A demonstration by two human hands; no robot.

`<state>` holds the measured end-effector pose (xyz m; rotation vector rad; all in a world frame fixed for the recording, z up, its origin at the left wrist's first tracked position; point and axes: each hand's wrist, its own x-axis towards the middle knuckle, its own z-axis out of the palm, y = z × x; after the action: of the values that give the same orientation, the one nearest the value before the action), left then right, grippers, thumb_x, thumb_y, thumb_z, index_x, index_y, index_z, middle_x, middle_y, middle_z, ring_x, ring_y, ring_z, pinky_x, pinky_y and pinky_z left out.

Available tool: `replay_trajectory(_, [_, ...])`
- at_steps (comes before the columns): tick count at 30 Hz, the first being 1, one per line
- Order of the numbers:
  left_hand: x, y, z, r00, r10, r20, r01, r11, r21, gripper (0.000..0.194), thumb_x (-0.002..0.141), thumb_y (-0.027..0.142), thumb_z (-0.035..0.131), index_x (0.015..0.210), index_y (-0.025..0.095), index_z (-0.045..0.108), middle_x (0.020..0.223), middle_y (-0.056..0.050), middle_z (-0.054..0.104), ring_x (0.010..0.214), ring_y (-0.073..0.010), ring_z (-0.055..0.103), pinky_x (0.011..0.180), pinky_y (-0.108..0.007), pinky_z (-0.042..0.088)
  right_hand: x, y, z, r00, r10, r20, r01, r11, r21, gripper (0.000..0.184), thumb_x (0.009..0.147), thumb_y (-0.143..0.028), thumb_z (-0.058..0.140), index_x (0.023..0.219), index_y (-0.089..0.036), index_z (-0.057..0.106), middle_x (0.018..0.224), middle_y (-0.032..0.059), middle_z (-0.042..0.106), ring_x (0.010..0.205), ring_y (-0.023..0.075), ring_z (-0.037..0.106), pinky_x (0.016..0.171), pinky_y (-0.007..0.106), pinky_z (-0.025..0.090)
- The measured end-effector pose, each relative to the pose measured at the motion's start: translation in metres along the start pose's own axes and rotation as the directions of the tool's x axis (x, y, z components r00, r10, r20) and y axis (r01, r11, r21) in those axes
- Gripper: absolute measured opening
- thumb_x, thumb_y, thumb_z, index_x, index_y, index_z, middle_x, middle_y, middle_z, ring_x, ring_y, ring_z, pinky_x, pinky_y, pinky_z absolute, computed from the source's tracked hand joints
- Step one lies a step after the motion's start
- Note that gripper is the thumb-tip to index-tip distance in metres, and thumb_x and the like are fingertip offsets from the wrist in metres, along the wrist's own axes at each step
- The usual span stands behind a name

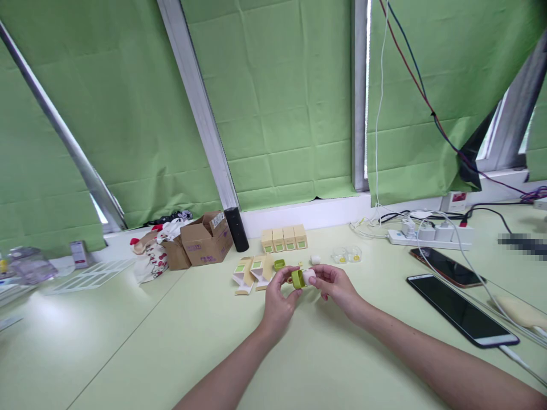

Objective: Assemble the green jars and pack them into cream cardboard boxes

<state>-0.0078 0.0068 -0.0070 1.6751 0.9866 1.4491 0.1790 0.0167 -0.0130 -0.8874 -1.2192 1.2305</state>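
Between the fingers of my left hand [280, 299] is a small green cup-like case [298, 279], its opening turned to the right. My right hand [339, 287] pinches a small white rounded piece [309, 277] right beside the green case; whether the two parts touch I cannot tell. Just beyond my hands another green piece [279, 264] and another white piece [315, 259] lie on the table. Two opened small cartons [261, 267] rest left of them. To the right sits a clear plastic tray [347, 254] with yellow bits in it.
Several closed small boxes [284, 238] stand in a row at the back. A black cylinder [236, 229], a cardboard box [207, 239] and a patterned bag [149, 259] are to their left. On the right lie two phones [464, 310], cables and a power strip [431, 234].
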Motion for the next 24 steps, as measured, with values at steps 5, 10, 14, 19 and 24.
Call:
replay_trajectory(5, [-0.003,0.005,0.001,1.000,0.004,0.000,-0.004,1.000,0.014,0.044,0.075,0.010,0.077,0.117,0.022,0.073,0.123,-0.009,0.074,0.118,-0.0293,0.065,0.107,-0.044,0.047,0.000,0.001,-0.001,1.000,-0.026,0.018,0.027,0.998,-0.052,0.051,0.067,-0.056,0.088,0.097,-0.016,0.079,0.084,0.0062,0.074,0.064,0.0152,0.057,0.046,0.024,0.040])
replay_trajectory(10, [-0.004,0.008,0.001,1.000,0.010,0.003,-0.010,0.999,0.049,0.044,0.076,0.012,0.077,0.118,0.023,0.074,0.125,-0.009,0.075,0.118,-0.0296,0.065,0.106,-0.044,0.046,-0.001,0.000,-0.001,0.999,-0.033,0.027,0.035,0.997,-0.074,0.049,0.069,-0.057,0.086,0.095,-0.016,0.080,0.083,0.0070,0.075,0.064,0.0155,0.057,0.047,0.024,0.040])
replay_trajectory(14, [-0.004,0.009,0.001,1.000,0.017,0.015,-0.019,0.996,0.086,0.045,0.076,0.012,0.076,0.119,0.024,0.074,0.125,-0.009,0.075,0.117,-0.0297,0.064,0.104,-0.043,0.046,-0.002,-0.001,-0.001,0.999,-0.041,0.024,0.042,0.996,-0.073,0.047,0.071,-0.056,0.085,0.094,-0.015,0.080,0.082,0.0068,0.075,0.061,0.0146,0.056,0.047,0.025,0.041])
replay_trajectory(19, [-0.004,0.012,0.001,1.000,0.000,0.019,-0.002,0.995,0.100,0.043,0.074,0.013,0.077,0.117,0.024,0.076,0.121,-0.008,0.076,0.113,-0.0296,0.065,0.101,-0.043,0.047,-0.002,0.001,-0.002,0.998,-0.030,0.046,0.034,0.996,-0.081,0.045,0.073,-0.057,0.083,0.092,-0.016,0.080,0.077,0.0039,0.073,0.052,0.0108,0.049,0.047,0.026,0.042])
replay_trajectory(24, [-0.004,0.013,0.001,1.000,-0.006,0.016,0.005,0.997,0.077,0.043,0.072,0.016,0.081,0.114,0.024,0.078,0.116,-0.007,0.077,0.107,-0.0291,0.065,0.099,-0.042,0.048,-0.002,-0.001,0.000,0.998,-0.037,0.043,0.040,0.997,-0.071,0.045,0.072,-0.059,0.082,0.087,-0.017,0.079,0.072,0.0026,0.070,0.050,0.0114,0.050,0.046,0.026,0.041])
